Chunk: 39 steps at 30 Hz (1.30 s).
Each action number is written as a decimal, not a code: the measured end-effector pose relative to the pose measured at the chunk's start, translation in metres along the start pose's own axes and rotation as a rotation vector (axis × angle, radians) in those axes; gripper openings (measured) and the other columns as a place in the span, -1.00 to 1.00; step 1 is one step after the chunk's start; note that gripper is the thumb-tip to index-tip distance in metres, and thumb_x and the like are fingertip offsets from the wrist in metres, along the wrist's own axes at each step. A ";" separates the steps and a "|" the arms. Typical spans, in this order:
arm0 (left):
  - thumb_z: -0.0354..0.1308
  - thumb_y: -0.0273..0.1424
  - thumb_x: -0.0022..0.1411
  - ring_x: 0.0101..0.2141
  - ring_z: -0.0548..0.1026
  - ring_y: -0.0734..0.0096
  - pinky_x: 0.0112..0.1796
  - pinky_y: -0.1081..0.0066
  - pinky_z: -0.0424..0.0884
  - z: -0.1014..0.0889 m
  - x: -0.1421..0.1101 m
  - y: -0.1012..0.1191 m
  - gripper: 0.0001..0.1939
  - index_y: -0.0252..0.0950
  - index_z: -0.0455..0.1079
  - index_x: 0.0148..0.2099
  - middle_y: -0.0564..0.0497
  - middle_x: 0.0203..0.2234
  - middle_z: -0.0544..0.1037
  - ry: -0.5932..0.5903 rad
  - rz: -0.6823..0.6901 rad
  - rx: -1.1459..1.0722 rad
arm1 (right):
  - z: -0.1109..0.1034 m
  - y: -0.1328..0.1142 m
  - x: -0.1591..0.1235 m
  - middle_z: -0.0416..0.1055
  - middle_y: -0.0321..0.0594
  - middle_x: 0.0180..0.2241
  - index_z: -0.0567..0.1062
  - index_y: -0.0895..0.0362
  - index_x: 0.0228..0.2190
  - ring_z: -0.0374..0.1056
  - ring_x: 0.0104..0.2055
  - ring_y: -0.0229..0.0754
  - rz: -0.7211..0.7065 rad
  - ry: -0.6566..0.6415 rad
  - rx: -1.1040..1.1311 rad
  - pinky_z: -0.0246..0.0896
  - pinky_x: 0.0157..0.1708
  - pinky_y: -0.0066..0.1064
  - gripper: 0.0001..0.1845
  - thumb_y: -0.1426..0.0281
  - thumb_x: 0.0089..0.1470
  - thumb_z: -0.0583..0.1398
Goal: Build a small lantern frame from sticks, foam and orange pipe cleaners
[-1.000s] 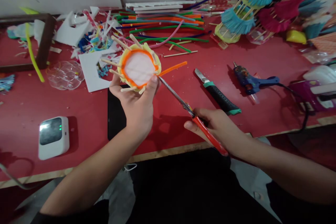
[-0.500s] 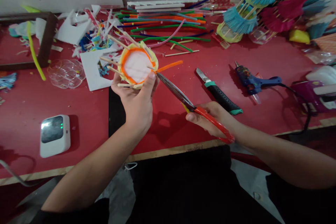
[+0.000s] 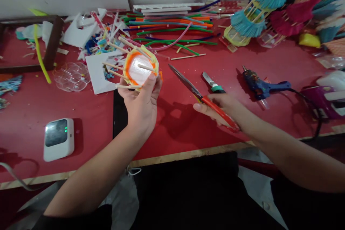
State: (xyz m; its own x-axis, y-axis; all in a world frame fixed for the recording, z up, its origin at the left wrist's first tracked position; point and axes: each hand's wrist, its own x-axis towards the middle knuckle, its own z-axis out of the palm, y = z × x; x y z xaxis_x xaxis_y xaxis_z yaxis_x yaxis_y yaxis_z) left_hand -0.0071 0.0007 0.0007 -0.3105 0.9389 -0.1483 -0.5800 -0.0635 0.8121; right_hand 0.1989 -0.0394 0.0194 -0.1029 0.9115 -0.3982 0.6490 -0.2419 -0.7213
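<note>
My left hand (image 3: 140,102) is closed around a small round craft piece (image 3: 138,66) made of wooden sticks with yellow and orange pipe cleaner wound about a white centre, held up above the red table (image 3: 175,129). My right hand (image 3: 223,109) grips red-handled scissors (image 3: 201,95), whose blades point up-left and stand apart from the craft piece. A short orange stub (image 3: 160,76) shows at the craft's right edge.
A utility knife (image 3: 212,83) and a blue glue gun (image 3: 260,86) lie right of the scissors. Coloured pipe cleaners (image 3: 172,25) and feathered craft pieces (image 3: 269,7) sit at the back. A white device (image 3: 58,143), a clear plastic tray (image 3: 71,76) and foam scraps (image 3: 97,70) are at the left.
The scissors closed on the long orange pipe-cleaner tail, which is now gone, then drew back to the right. The craft piece tilted and shifted slightly left.
</note>
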 end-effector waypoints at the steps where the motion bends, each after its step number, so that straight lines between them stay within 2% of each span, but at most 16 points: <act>1: 0.49 -0.52 0.01 -0.10 0.65 0.39 -0.04 0.36 0.59 0.000 0.000 0.000 -0.39 -0.05 0.15 -0.10 0.17 -0.14 0.63 -0.001 -0.003 0.006 | -0.003 0.001 0.003 0.07 -0.42 -0.67 0.18 0.04 -0.64 0.00 -0.64 -0.36 -0.018 0.050 -0.085 -0.12 -0.60 -0.39 -0.26 -0.35 -0.11 0.22; 5: 0.45 -0.57 0.04 -0.22 0.66 0.47 -0.09 0.39 0.60 0.001 0.000 0.000 -0.43 -0.06 0.17 -0.10 0.21 -0.23 0.63 -0.002 -0.034 -0.030 | -0.010 0.002 0.010 0.15 -0.37 -0.66 0.24 0.03 -0.62 0.01 -0.60 -0.30 -0.119 0.180 -0.389 -0.11 -0.54 -0.34 -0.43 -0.08 -0.03 0.35; 8: 0.42 -0.58 0.05 -0.27 0.65 0.51 -0.11 0.43 0.58 0.003 -0.001 -0.001 -0.48 -0.09 0.21 -0.12 0.22 -0.34 0.60 -0.044 -0.095 -0.069 | -0.006 0.000 0.009 0.28 -0.30 -0.62 0.35 0.04 -0.54 0.15 -0.57 -0.22 -0.195 0.166 -0.507 -0.04 -0.49 -0.31 -0.61 0.09 0.03 0.35; 11: 0.43 -0.57 0.04 -0.29 0.64 0.51 -0.15 0.46 0.58 0.004 -0.004 -0.002 -0.50 -0.09 0.26 -0.10 0.21 -0.37 0.59 -0.101 -0.150 -0.068 | 0.000 -0.006 0.007 0.46 -0.11 -0.47 0.49 0.10 -0.43 0.34 -0.45 -0.08 -0.198 0.216 -0.608 0.05 -0.41 -0.26 -0.75 0.19 0.13 0.30; 14: 0.46 -0.55 0.00 -0.30 0.64 0.50 -0.18 0.47 0.59 0.004 -0.007 -0.003 -0.44 -0.06 0.31 -0.03 0.21 -0.37 0.60 -0.164 -0.177 -0.051 | 0.003 -0.015 0.011 0.55 -0.01 -0.33 0.54 0.13 -0.39 0.43 -0.34 -0.02 -0.240 0.293 -0.606 0.13 -0.35 -0.25 -0.83 0.31 0.19 0.24; 16: 0.48 -0.53 -0.01 -0.33 0.64 0.51 -0.20 0.48 0.58 0.003 -0.008 -0.003 -0.40 -0.05 0.33 0.01 0.21 -0.37 0.60 -0.195 -0.195 -0.032 | 0.005 -0.022 0.016 0.57 -0.03 -0.29 0.55 0.13 -0.38 0.47 -0.25 -0.01 -0.295 0.322 -0.507 0.22 -0.28 -0.25 -0.88 0.38 0.19 0.23; 18: 0.48 -0.52 -0.01 -0.35 0.63 0.53 -0.23 0.49 0.58 0.003 -0.009 -0.004 -0.40 -0.04 0.35 0.03 0.20 -0.36 0.61 -0.209 -0.198 -0.028 | 0.009 -0.027 0.023 0.59 -0.07 -0.22 0.57 0.12 -0.30 0.50 -0.15 -0.02 -0.364 0.309 -0.249 0.32 -0.16 -0.24 -0.91 0.37 0.18 0.26; 21: 0.50 -0.49 -0.02 -0.37 0.62 0.53 -0.29 0.54 0.54 0.003 -0.009 -0.004 -0.38 -0.05 0.36 0.05 0.19 -0.37 0.62 -0.230 -0.180 -0.022 | 0.018 -0.033 0.036 0.59 -0.13 -0.09 0.54 0.09 -0.15 0.52 -0.06 -0.08 -0.427 0.164 0.310 0.41 -0.01 -0.22 -0.66 0.15 0.12 0.34; 24: 0.53 -0.47 -0.06 -0.37 0.61 0.54 -0.33 0.58 0.51 0.003 -0.009 -0.004 -0.37 -0.06 0.38 0.04 0.17 -0.34 0.64 -0.241 -0.170 -0.028 | 0.028 -0.035 0.049 0.60 -0.19 -0.15 0.52 0.10 -0.22 0.52 -0.10 -0.14 -0.409 0.044 0.626 0.44 -0.01 -0.23 -0.49 0.03 -0.09 0.45; 26: 0.55 -0.45 -0.07 -0.37 0.61 0.56 -0.33 0.59 0.50 0.003 -0.009 -0.005 -0.37 -0.07 0.38 0.02 0.17 -0.33 0.64 -0.234 -0.172 -0.034 | 0.032 -0.037 0.056 0.60 -0.26 -0.25 0.52 0.10 -0.31 0.51 -0.18 -0.19 -0.394 0.038 0.686 0.45 -0.07 -0.28 -0.48 0.04 -0.20 0.50; 29: 0.57 -0.42 -0.09 -0.35 0.61 0.54 -0.33 0.59 0.49 0.002 -0.007 -0.004 -0.33 -0.07 0.36 0.04 0.17 -0.36 0.63 -0.224 -0.164 -0.023 | 0.034 -0.043 0.061 0.53 -0.33 -0.42 0.50 0.11 -0.43 0.45 -0.35 -0.26 -0.345 0.034 0.710 0.43 -0.25 -0.36 -0.49 0.07 -0.29 0.53; 33: 0.59 -0.37 -0.11 -0.32 0.61 0.55 -0.31 0.60 0.48 0.000 -0.001 0.001 -0.23 -0.04 0.33 0.12 0.19 -0.36 0.63 -0.214 -0.124 -0.013 | 0.029 -0.056 0.061 0.47 -0.34 -0.48 0.50 0.12 -0.42 0.39 -0.45 -0.28 -0.296 -0.084 0.722 0.38 -0.45 -0.38 -0.50 0.07 -0.26 0.52; 37: 0.56 -0.34 -0.06 -0.25 0.62 0.53 -0.20 0.56 0.52 -0.001 -0.002 0.004 -0.21 0.01 0.31 0.18 0.11 -0.18 0.66 -0.146 -0.024 -0.007 | 0.018 -0.067 0.082 0.44 -0.38 -0.49 0.45 0.10 -0.41 0.35 -0.51 -0.30 -0.368 -0.224 0.660 0.36 -0.49 -0.39 -0.49 0.07 -0.23 0.51; 39: 0.56 -0.36 -0.07 -0.19 0.62 0.47 -0.18 0.51 0.54 -0.002 -0.006 0.000 -0.16 0.04 0.29 0.22 0.06 -0.05 0.63 -0.089 0.049 0.011 | 0.013 -0.073 0.107 0.42 -0.40 -0.52 0.42 0.09 -0.42 0.35 -0.51 -0.31 -0.372 -0.181 0.666 0.34 -0.50 -0.42 -0.54 0.13 -0.17 0.50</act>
State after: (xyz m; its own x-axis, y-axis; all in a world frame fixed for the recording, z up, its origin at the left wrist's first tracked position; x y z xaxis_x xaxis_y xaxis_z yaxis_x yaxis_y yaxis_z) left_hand -0.0066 -0.0061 0.0000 -0.2699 0.9612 -0.0577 -0.5573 -0.1071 0.8233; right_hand 0.1308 0.0718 0.0224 -0.3833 0.9173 -0.1083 -0.0349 -0.1315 -0.9907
